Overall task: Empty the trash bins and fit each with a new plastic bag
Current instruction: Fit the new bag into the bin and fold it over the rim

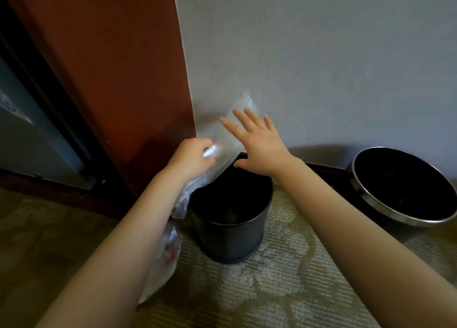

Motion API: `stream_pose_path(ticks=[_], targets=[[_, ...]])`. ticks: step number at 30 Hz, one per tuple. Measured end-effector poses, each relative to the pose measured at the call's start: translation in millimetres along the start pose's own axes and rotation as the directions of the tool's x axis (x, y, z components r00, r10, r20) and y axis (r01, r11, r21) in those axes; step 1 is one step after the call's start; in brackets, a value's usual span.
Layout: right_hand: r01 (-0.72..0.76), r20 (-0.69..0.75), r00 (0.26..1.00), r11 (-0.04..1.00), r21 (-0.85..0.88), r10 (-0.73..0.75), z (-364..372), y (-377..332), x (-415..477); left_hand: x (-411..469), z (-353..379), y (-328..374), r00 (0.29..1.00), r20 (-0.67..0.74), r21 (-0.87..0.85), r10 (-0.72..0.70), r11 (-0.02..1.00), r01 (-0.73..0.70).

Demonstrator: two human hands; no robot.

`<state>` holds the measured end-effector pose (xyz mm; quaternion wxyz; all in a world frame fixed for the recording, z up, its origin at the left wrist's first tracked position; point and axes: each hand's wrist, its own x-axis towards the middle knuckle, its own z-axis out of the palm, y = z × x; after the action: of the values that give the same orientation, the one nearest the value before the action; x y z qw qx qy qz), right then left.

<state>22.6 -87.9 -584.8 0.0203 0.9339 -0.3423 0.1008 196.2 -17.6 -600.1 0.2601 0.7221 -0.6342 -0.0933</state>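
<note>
A small black trash bin stands on the carpet near the wall corner, with no bag over its rim. My left hand grips a clear plastic bag above the bin's left rim; the bag rises toward the wall and also hangs down past my wrist. My right hand is spread flat, fingers straight, against the right side of the bag above the bin's far rim. A second black bin with a chrome rim stands at the right, unlined.
A filled clear bag with trash lies on the carpet under my left forearm. A red-brown wooden panel and a dark door frame stand at the left, a pale wall behind the bins. Patterned carpet covers the floor.
</note>
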Motion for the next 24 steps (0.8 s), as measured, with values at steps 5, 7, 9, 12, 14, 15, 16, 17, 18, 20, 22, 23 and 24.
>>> stream_pose_path(ticks=[5, 7, 9, 12, 14, 15, 16, 17, 18, 20, 22, 23, 24], targets=[[-0.08, 0.057, 0.995, 0.993, -0.083, 0.085, 12.7, -2.4, 6.4, 1.3, -15.9, 1.5, 0.972, -0.104, 0.253, 0.209, 0.951, -0.177], [-0.208, 0.004, 0.978, 0.975, 0.074, 0.208, 15.7, -4.1, 11.1, 1.0, -14.9, -1.7, 0.925, -0.285, 0.387, 0.253, 0.913, -0.131], [-0.348, 0.005, 0.931, 0.885, 0.31, 0.365, 19.2, -3.1, 14.0, -0.6, -15.2, 1.7, 0.839, -0.449, 0.375, 0.306, 0.917, -0.134], [-0.483, 0.103, 0.813, 0.565, 0.668, 0.573, 22.8, 1.4, 17.0, -0.2, -12.5, 7.8, 0.773, -0.559, 0.22, 0.301, 0.952, -0.211], [-0.428, 0.211, 0.759, 0.229, 0.874, 0.616, 21.5, 0.1, 17.5, 1.0, -7.1, 9.5, 0.866, -0.47, -0.027, 0.172, 0.978, -0.209], [-0.376, 0.244, 0.763, 0.104, 0.921, 0.599, 20.8, -1.1, 17.8, 0.2, -3.2, 9.3, 0.914, -0.395, -0.135, 0.095, 0.978, -0.16], [-0.325, 0.252, 0.784, 0.028, 0.945, 0.568, 19.9, -2.8, 18.2, -1.0, 0.2, 9.2, 0.952, -0.306, -0.222, 0.011, 0.972, -0.082], [-0.274, 0.239, 0.811, -0.014, 0.962, 0.535, 18.8, -4.5, 19.0, -1.0, 3.4, 7.5, 0.975, -0.205, -0.308, -0.085, 0.951, 0.018], [-0.223, 0.213, 0.836, -0.042, 0.974, 0.505, 17.1, -6.4, 20.2, -0.7, 5.7, 5.5, 0.981, -0.094, -0.399, -0.171, 0.909, 0.12], [-0.12, 0.161, 0.878, -0.118, 0.986, 0.451, 9.1, -11.6, 23.3, 1.8, 9.5, -0.6, 0.965, 0.098, -0.566, -0.243, 0.784, 0.255], [-0.045, 0.13, 0.912, -0.22, 0.975, 0.388, 1.2, -15.0, 27.4, 2.6, 9.2, -3.4, 0.959, 0.164, -0.678, -0.232, 0.679, 0.28], [-0.022, 0.113, 0.923, -0.242, 0.97, 0.367, -1.9, -16.4, 28.6, 2.8, 7.9, -3.9, 0.96, 0.169, -0.721, -0.222, 0.636, 0.274], [-0.007, 0.091, 0.926, -0.222, 0.975, 0.367, -3.4, -17.0, 29.5, 3.4, 6.3, -4.5, 0.96, 0.172, -0.746, -0.221, 0.607, 0.274]])
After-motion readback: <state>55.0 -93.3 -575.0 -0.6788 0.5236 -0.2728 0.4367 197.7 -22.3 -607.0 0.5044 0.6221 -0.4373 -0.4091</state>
